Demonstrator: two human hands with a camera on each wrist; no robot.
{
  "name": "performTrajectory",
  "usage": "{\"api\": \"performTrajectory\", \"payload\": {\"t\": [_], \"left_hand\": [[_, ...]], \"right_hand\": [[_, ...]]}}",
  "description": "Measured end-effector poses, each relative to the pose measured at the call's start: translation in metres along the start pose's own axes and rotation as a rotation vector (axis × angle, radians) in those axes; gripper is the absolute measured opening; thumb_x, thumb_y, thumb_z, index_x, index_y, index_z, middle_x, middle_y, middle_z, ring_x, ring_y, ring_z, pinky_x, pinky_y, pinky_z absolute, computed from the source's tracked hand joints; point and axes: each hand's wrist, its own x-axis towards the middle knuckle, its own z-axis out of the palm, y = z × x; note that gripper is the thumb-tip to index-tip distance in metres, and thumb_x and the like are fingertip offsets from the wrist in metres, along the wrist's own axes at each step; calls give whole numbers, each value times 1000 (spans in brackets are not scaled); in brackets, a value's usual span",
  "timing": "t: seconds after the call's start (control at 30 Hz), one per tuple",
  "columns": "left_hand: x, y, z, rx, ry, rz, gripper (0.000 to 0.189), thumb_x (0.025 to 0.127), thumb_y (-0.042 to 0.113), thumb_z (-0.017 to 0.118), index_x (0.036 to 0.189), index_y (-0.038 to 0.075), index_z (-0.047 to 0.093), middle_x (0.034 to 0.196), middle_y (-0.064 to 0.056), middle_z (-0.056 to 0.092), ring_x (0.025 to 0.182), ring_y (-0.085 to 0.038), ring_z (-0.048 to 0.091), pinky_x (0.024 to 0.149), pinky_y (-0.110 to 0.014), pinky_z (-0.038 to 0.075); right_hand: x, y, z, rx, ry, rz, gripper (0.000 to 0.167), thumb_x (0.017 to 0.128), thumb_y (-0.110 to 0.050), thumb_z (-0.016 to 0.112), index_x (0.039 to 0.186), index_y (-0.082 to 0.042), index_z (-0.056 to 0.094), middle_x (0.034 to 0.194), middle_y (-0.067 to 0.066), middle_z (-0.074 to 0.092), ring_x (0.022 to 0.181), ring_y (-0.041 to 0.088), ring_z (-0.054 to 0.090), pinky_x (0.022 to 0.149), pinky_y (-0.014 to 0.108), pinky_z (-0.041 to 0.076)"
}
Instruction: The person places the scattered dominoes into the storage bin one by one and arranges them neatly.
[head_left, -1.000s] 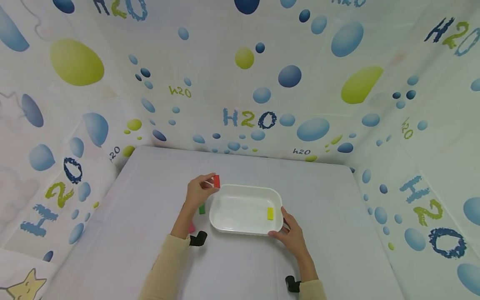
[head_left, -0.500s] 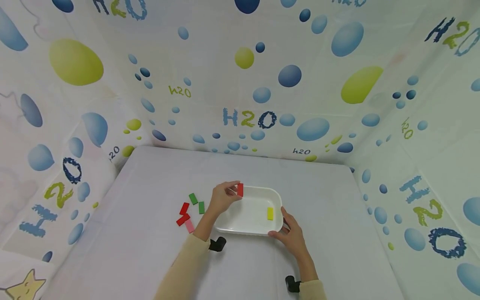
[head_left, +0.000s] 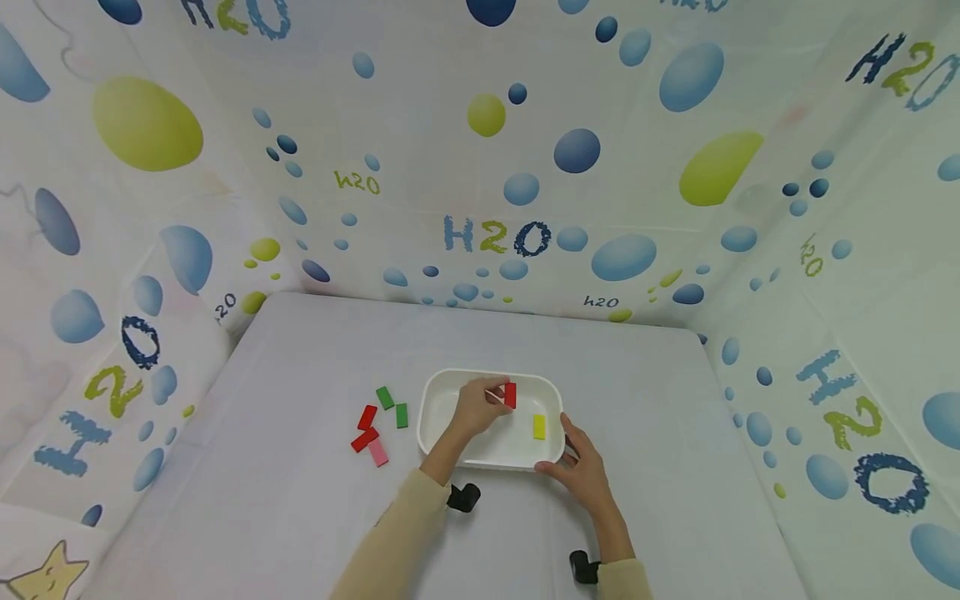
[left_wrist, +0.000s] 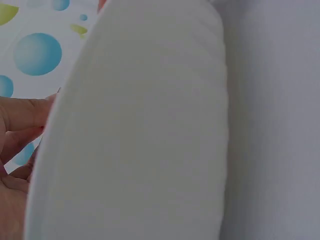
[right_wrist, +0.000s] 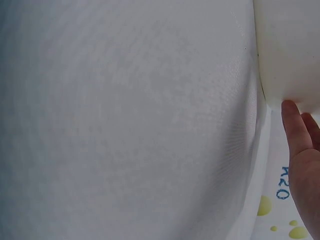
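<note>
A white rectangular tray [head_left: 450, 454] with rounded corners lies on the table. Over its inside, my left hand [head_left: 477, 410] pinches a red block [head_left: 510, 395] between thumb and fingers, with the block held upright. One yellow block [head_left: 539, 427] lies in the tray's right part. My right hand [head_left: 585, 475] grips the tray's near right corner, thumb on the front side and fingers along the right end. The tray's outer wall [left_wrist: 140, 120] fills much of the left wrist view and partly hides the left hand [left_wrist: 17, 135]. In the right wrist view, a fingertip [right_wrist: 288, 106] touches the tray [right_wrist: 290, 55].
Left of the tray lie two green blocks [head_left: 385, 397], two red blocks [head_left: 367, 417] and a pink block [head_left: 378, 452]. The white-covered table [head_left: 300, 358] ends at a patterned curtain [head_left: 420, 183] at the back and sides. Each wrist carries a black camera [head_left: 465, 497].
My left hand has moved right with the red block, from the tray's far left corner to over its middle, uncovering the blocks at left. The right hand and tray have stayed put.
</note>
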Motion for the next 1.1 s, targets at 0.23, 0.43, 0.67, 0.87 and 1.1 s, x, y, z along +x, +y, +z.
{"api": "performTrajectory", "payload": {"t": [0.23,0.43,0.67,0.87,1.1], "left_hand": [[-1,-1,16,-9,-44,-16,49,75,-5,76,123,1,67,92,-14,68,75,-17,61,62,-23,52],[-1,-3,26,11,-84,-74,49,75,-5,73,123,1,67,89,-11,66,76,-17,60,59,-23,49],[1,-5,32,99,-107,-64,49,72,-8,73,120,-1,68,82,-9,65,69,-13,51,58,-19,42],[2,-8,37,165,-141,-50,49,71,-8,75,119,-2,68,78,-7,64,68,-13,49,58,-19,40],[2,-9,42,192,-173,-65,50,70,-7,76,119,-1,69,76,-5,60,68,-13,48,58,-20,40]], "right_hand": [[0,1,0,4,2,-16,100,70,-19,87,153,-13,33,147,16,44,133,37,47,100,35,47],[-1,-2,1,8,7,-6,99,69,-18,88,153,-14,34,146,15,45,132,36,48,98,34,48],[0,1,1,-7,11,-43,98,70,-19,87,152,-10,34,145,19,45,131,40,48,98,37,48],[1,2,2,-1,17,-68,97,70,-19,87,152,-9,35,145,19,46,129,40,50,96,33,49],[1,3,1,33,7,-78,96,71,-15,86,152,-9,35,145,20,45,129,41,49,97,37,49]]}}
